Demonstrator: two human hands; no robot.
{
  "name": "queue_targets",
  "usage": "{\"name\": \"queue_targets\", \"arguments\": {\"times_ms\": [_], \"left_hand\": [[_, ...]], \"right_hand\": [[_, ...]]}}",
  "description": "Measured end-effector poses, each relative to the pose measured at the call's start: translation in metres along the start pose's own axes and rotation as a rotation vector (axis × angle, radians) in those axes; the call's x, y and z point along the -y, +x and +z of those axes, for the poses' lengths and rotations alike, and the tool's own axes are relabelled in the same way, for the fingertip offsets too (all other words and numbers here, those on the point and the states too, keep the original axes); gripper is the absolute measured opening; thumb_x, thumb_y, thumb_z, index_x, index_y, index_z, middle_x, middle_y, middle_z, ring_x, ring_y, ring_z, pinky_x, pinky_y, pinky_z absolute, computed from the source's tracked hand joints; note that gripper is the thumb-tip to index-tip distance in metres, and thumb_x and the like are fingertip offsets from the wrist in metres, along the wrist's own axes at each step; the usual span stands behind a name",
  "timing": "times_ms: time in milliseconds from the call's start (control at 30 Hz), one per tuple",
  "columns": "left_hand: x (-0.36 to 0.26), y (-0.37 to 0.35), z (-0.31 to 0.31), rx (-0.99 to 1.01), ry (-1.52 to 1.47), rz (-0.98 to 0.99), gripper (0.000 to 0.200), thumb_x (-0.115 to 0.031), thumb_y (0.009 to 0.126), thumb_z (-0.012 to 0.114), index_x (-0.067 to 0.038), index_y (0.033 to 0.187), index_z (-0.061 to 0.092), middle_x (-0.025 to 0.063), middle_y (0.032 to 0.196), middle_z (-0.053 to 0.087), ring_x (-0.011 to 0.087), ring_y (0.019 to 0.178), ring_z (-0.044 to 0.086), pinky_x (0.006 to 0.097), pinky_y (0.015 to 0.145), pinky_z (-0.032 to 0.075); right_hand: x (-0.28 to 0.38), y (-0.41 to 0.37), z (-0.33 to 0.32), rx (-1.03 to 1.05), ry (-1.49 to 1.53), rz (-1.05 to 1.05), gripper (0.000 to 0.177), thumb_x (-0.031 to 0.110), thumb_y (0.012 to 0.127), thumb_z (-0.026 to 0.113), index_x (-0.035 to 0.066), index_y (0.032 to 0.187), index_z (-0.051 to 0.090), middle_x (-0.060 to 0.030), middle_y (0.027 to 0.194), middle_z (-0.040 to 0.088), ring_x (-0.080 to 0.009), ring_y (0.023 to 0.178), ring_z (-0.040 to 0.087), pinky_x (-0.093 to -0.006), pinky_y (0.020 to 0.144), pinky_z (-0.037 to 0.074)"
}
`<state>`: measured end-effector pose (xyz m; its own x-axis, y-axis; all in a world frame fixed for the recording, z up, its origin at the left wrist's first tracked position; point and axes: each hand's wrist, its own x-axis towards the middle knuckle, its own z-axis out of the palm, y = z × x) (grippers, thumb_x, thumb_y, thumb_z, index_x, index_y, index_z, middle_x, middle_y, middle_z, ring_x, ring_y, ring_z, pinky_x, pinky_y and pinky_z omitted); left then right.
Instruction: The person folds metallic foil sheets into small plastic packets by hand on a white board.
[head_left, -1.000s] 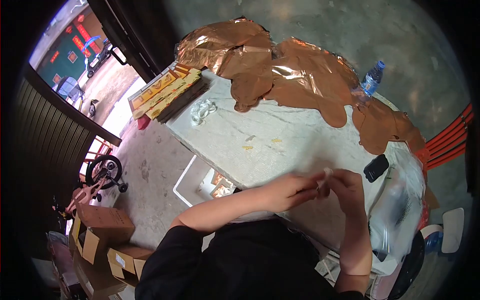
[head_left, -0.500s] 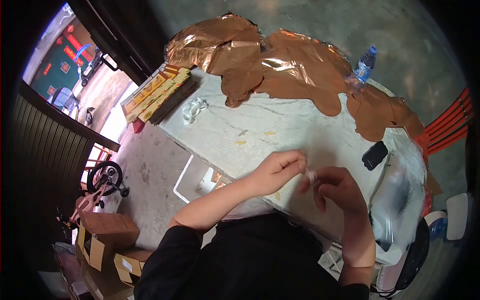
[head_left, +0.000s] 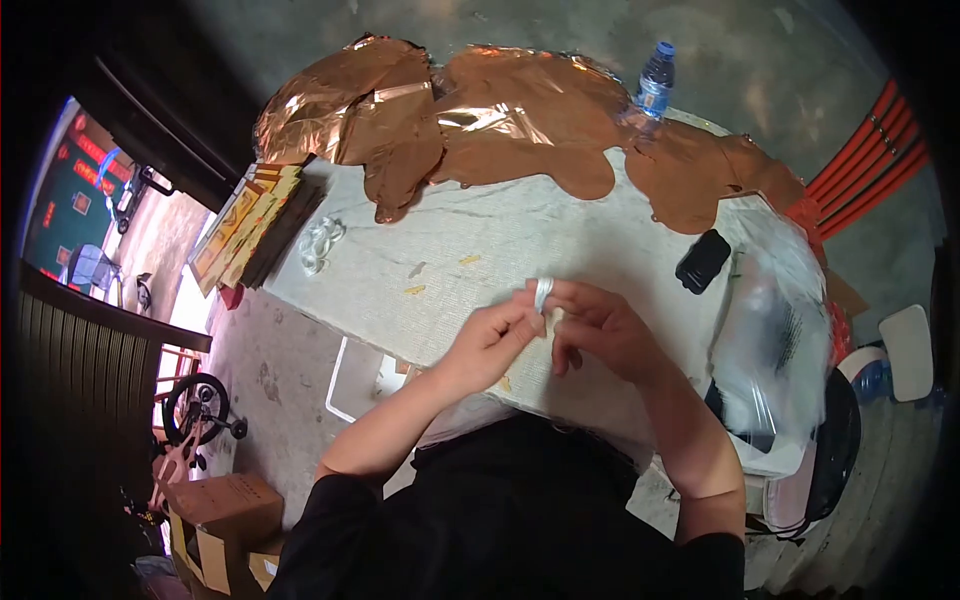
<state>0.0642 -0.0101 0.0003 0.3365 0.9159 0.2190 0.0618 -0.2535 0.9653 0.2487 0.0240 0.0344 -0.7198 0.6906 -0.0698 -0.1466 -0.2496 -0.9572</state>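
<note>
Over the near part of the table, a small loop of white ribbon [head_left: 543,294] is held between my two hands. My left hand [head_left: 492,343] is closed, pinching the ribbon between thumb and fingertips. From the other side, the fingertips of my right hand [head_left: 612,330] meet at the ribbon too, its lower fingers curled. Farther left on the tabletop [head_left: 470,225] lies a loose bundle of similar white ribbon [head_left: 321,245]. Small yellow scraps [head_left: 415,290] are scattered beyond my hands.
Flat brown foil balloons [head_left: 520,130] cover the table's far side, beside a water bottle [head_left: 656,82]. Patterned folded packages [head_left: 245,230] lie at the left edge. A black device [head_left: 704,262] and a clear plastic bag [head_left: 768,330] are rightward. A white bin [head_left: 345,385] stands below the left edge.
Both hands have moved left and slightly up in the view, drawing closer around the ribbon, which now shows more plainly. The whole scene has shifted left as the camera turned.
</note>
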Motion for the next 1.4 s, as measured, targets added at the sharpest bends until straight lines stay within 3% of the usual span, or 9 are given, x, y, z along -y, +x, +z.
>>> {"name": "queue_targets", "arguments": {"times_ms": [233,400,533,633,700,933,1133,1200,1400], "left_hand": [[-0.012,0.002,-0.004,-0.169,0.126,-0.176,0.015,-0.012,0.087,0.055,0.0,0.078,0.059,-0.0022,0.062,0.05,0.0038,0.058,0.045,0.0194,0.052,0.036],[-0.013,0.005,-0.002,-0.194,0.781,0.309,0.007,-0.003,0.072,0.066,-0.002,0.07,0.059,0.0057,0.06,0.054,0.0106,0.051,0.05,0.0229,0.046,0.039],[-0.013,0.004,-0.002,-0.185,0.78,0.337,0.009,-0.002,0.07,0.067,-0.002,0.068,0.059,0.0046,0.06,0.052,0.0113,0.052,0.051,0.0225,0.046,0.039],[-0.015,0.004,-0.003,-0.18,0.61,0.146,0.01,-0.001,0.072,0.067,-0.001,0.072,0.058,0.0025,0.062,0.054,0.0089,0.057,0.054,0.0213,0.05,0.042],[-0.012,0.004,-0.004,-0.208,0.029,-0.141,0.007,-0.001,0.077,0.065,-0.001,0.081,0.058,0.001,0.069,0.057,0.0073,0.065,0.057,0.0207,0.057,0.044],[-0.006,0.0,-0.005,-0.123,-0.176,-0.144,0.004,-0.001,0.083,0.059,0.001,0.087,0.057,0.005,0.077,0.06,0.0078,0.071,0.059,0.0189,0.062,0.045],[-0.009,-0.005,-0.017,-0.295,0.449,0.037,0.008,-0.007,0.081,0.062,0.0,0.083,0.059,0.0054,0.075,0.06,0.0104,0.068,0.057,0.0222,0.059,0.045],[0.002,-0.012,-0.039,-0.403,0.519,0.02,0.009,-0.009,0.08,0.063,0.0,0.083,0.06,0.0056,0.075,0.06,0.0113,0.067,0.056,0.0229,0.059,0.045],[-0.005,-0.026,-0.159,-0.821,1.283,-0.123,0.014,-0.017,0.08,0.06,-0.003,0.083,0.063,0.0118,0.077,0.059,0.0249,0.068,0.058,0.032,0.062,0.046]], "right_hand": [[-0.017,0.003,0.005,-0.171,-0.151,-0.17,0.035,0.003,0.084,0.05,0.003,0.119,0.052,-0.0036,0.087,0.063,-0.006,0.056,0.053,-0.0215,0.05,0.044],[-0.019,0.003,0.007,-0.292,-0.509,-0.134,0.025,0.005,0.078,0.057,-0.002,0.102,0.058,-0.005,0.068,0.063,-0.0033,0.053,0.049,-0.0215,0.049,0.04],[-0.025,0.004,0.002,-0.268,-0.573,-0.124,0.02,0.006,0.077,0.059,-0.003,0.095,0.06,-0.0053,0.068,0.062,-0.0031,0.054,0.047,-0.0218,0.05,0.039],[-0.032,0.005,-0.002,-0.246,-0.477,-0.176,0.017,0.007,0.076,0.06,-0.003,0.089,0.061,-0.0038,0.069,0.063,-0.0036,0.053,0.047,-0.0217,0.049,0.039],[-0.028,0.006,-0.003,-0.137,-0.383,-0.123,0.015,0.009,0.078,0.06,-0.002,0.087,0.062,-0.0023,0.069,0.063,-0.0044,0.051,0.048,-0.0219,0.047,0.039],[-0.012,0.006,-0.004,-0.047,-0.147,0.154,0.016,0.014,0.084,0.055,0.002,0.087,0.064,-0.0012,0.067,0.061,-0.0077,0.05,0.054,-0.0225,0.046,0.042],[-0.017,0.01,0.0,-0.228,0.211,0.22,0.018,0.011,0.082,0.054,0.002,0.097,0.059,-0.0084,0.087,0.065,-0.0132,0.051,0.057,-0.0225,0.045,0.043],[-0.002,0.014,0.001,-0.546,0.247,0.148,0.02,0.011,0.081,0.055,0.003,0.099,0.056,-0.0088,0.088,0.064,-0.0152,0.053,0.058,-0.0237,0.049,0.045],[-0.042,0.018,-0.01,-0.371,0.076,-0.022,0.012,0.007,0.085,0.049,0.004,0.094,0.057,-0.0051,0.08,0.061,-0.0108,0.054,0.053,-0.0228,0.052,0.045]]}}
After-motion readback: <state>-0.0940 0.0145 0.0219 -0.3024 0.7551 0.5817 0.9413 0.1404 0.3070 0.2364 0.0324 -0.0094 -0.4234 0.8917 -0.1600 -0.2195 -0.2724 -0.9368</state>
